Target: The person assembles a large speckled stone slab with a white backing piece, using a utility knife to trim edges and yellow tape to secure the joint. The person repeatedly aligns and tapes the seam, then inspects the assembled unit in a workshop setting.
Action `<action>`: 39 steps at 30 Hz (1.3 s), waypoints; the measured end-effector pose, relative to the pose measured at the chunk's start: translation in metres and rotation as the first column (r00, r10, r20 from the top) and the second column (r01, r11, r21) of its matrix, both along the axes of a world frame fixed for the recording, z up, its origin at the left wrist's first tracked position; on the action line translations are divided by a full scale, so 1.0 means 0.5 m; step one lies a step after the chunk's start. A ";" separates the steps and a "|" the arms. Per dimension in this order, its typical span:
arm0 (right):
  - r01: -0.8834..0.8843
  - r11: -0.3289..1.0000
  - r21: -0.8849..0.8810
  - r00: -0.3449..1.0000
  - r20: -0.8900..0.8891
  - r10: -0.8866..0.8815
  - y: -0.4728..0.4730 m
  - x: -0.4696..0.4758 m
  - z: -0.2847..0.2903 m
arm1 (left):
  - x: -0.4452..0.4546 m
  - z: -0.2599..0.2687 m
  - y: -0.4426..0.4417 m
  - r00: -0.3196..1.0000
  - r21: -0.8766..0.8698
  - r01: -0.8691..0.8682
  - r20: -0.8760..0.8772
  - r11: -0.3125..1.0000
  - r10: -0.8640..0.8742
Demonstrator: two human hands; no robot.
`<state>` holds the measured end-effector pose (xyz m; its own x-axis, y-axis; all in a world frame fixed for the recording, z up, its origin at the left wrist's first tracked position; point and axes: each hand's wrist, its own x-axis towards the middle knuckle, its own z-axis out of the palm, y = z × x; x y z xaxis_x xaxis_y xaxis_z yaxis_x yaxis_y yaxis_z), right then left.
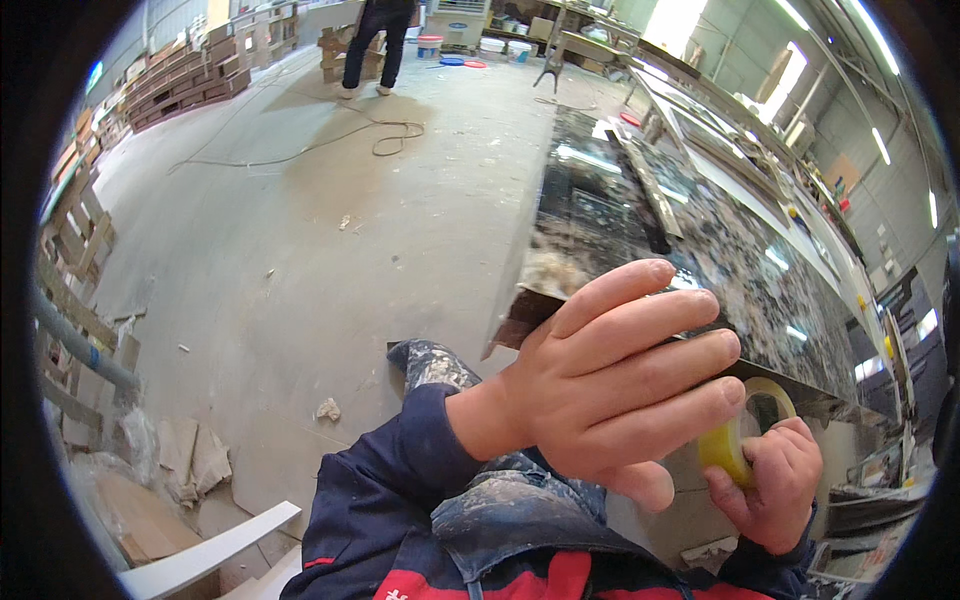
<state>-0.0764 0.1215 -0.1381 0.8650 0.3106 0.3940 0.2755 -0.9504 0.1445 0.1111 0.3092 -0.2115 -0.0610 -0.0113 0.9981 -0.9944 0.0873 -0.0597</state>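
Note:
My left hand (pixel 622 382) is raised in front of me, back toward the camera, its fingers spread with nothing visible in them. Its palm side is hidden. At lower right, my right hand (pixel 772 472) grips a roll of yellowish clear adhesive tape (pixel 724 446) by its ring. Just beyond both hands lies a polished, dark mottled stone slab (pixel 720 225), glossy with reflected lights. A narrow strip (pixel 645 184), dark along one side and pale along the other, rests on the slab. Part of the slab's near edge is covered by my left hand.
A person in dark trousers (pixel 379 45) stands at the back, near a cable (pixel 322 150) looped on the floor. Stacked brown frames (pixel 191 86) are at far left. Buckets (pixel 429 46) line the back. Cardboard (pixel 142 517) and a white strip (pixel 214 551) lie lower left.

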 end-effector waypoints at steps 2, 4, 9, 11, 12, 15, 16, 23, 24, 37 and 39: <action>0.040 0.999 0.019 0.999 0.020 -0.041 -0.010 -0.013 -0.012 | -0.007 -0.004 -0.021 1.000 -0.005 -0.002 0.025 1.000 0.002; 0.088 0.993 0.075 0.994 0.054 -0.092 -0.015 -0.024 -0.025 | -0.009 -0.004 -0.050 0.997 -0.065 0.049 0.065 0.997 -0.044; 0.089 0.979 0.182 0.976 0.182 -0.123 0.002 -0.016 -0.054 | -0.030 0.003 -0.109 0.989 -0.058 0.122 0.093 0.991 -0.117; 0.090 0.988 0.127 0.984 0.141 -0.108 0.002 -0.009 -0.050 | -0.041 0.000 -0.126 0.988 -0.064 0.138 0.084 0.988 -0.133; 0.087 0.992 0.094 0.990 0.101 -0.097 0.007 -0.008 -0.046 | -0.043 -0.003 -0.116 0.994 0.009 0.084 0.075 0.996 -0.085; 0.124 0.992 -0.010 0.989 0.085 -0.123 0.020 -0.002 -0.040 | -0.039 0.002 -0.099 0.992 0.038 0.098 0.072 0.994 -0.101; 0.139 0.990 -0.018 0.986 0.100 -0.137 0.020 0.001 -0.042 | -0.034 0.004 -0.109 0.980 -0.006 0.183 0.078 0.983 -0.182; 0.166 0.986 0.021 0.972 0.164 -0.167 0.019 0.000 -0.053 | -0.007 0.232 0.098 0.972 0.596 -0.080 -0.129 0.799 0.194; 0.145 0.989 0.011 0.974 0.171 -0.145 0.026 -0.004 -0.042 | 0.004 0.296 0.125 0.946 0.722 -0.104 -0.142 0.684 0.293; 0.161 0.986 0.043 0.966 0.196 -0.166 0.005 -0.017 -0.062 | 0.183 0.305 -0.112 0.748 0.994 -0.076 0.105 -0.073 0.656; 0.151 0.988 0.045 0.967 0.203 -0.157 0.006 -0.017 -0.065 | 0.181 0.312 -0.103 0.703 1.000 0.015 -0.025 0.020 0.710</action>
